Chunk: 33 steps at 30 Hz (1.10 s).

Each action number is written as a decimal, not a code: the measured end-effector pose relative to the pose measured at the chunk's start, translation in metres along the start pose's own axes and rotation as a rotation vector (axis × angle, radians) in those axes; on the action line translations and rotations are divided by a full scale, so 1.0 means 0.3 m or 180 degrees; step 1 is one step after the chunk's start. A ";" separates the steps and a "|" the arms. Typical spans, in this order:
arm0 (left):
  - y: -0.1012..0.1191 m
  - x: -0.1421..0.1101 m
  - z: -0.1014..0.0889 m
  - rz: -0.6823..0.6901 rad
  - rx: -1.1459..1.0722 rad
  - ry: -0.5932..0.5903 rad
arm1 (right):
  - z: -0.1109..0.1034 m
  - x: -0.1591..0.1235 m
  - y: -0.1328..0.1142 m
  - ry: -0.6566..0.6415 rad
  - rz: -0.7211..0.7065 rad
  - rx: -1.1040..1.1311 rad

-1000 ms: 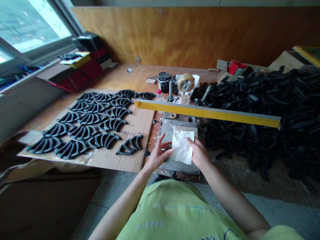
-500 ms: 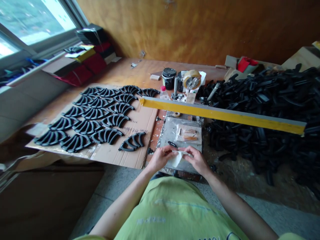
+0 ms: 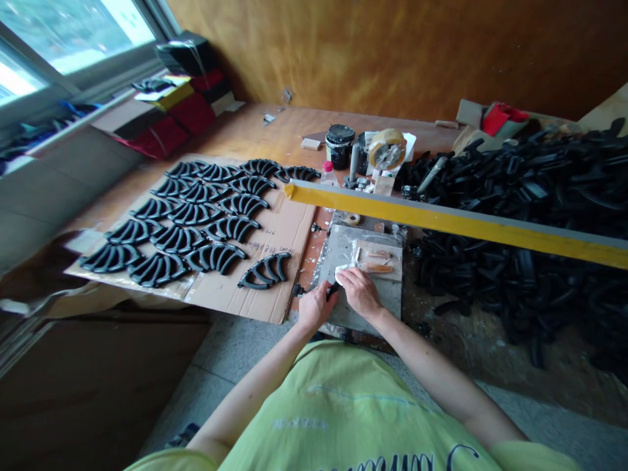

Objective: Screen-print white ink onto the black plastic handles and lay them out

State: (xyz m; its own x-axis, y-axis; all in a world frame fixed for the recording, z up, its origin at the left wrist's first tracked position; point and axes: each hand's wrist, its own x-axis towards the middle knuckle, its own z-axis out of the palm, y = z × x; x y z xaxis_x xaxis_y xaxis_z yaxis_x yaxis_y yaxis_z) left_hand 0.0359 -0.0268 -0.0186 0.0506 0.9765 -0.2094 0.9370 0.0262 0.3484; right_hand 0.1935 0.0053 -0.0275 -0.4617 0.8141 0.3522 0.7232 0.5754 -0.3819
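My left hand (image 3: 315, 306) is closed around a small black piece (image 3: 334, 288), whose upper end sticks out toward the right hand. Just beside it, my right hand (image 3: 360, 290) pinches a white cloth or tissue (image 3: 342, 269) against the far end of that piece. Both hands are over a grey metal plate (image 3: 343, 318). On the plate, right of the hands, a small board (image 3: 390, 252) carries some brownish sticks (image 3: 379, 268). The fingers partly hide the black piece, so its full shape cannot be made out.
On the left, curved black ribbed parts (image 3: 157, 268) lie in rows on cardboard (image 3: 220, 294). A yellow-and-grey bar (image 3: 441, 218) spans above the plate. Black parts are heaped (image 3: 515, 294) at right. Behind stand a black tub (image 3: 339, 147), a tape roll (image 3: 387, 149) and a red-capped bottle (image 3: 328, 175).
The left hand has picked up the small black piece from the plate. The white cloth, earlier stretched between both hands, is now bunched in the right hand against the piece.
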 end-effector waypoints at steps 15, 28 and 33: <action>-0.003 0.000 -0.004 -0.0047 0.0069 -0.0140 | -0.008 -0.053 0.021 -0.0610 -0.0052 -0.0207; 0.015 -0.004 -0.002 -0.0035 0.0205 -0.0013 | -0.110 -0.125 0.058 -0.0500 0.0625 0.0052; 0.020 -0.001 -0.003 -0.0042 0.0399 -0.0050 | -0.116 -0.054 0.083 -0.0336 0.1564 0.1110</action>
State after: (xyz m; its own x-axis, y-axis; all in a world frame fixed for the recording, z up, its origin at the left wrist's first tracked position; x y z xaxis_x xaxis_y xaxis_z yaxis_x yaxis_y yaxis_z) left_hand 0.0412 -0.0268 -0.0158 0.0424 0.9728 -0.2278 0.9734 0.0112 0.2288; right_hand 0.2370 0.0036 -0.0130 -0.1782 0.9839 -0.0158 0.6618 0.1079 -0.7418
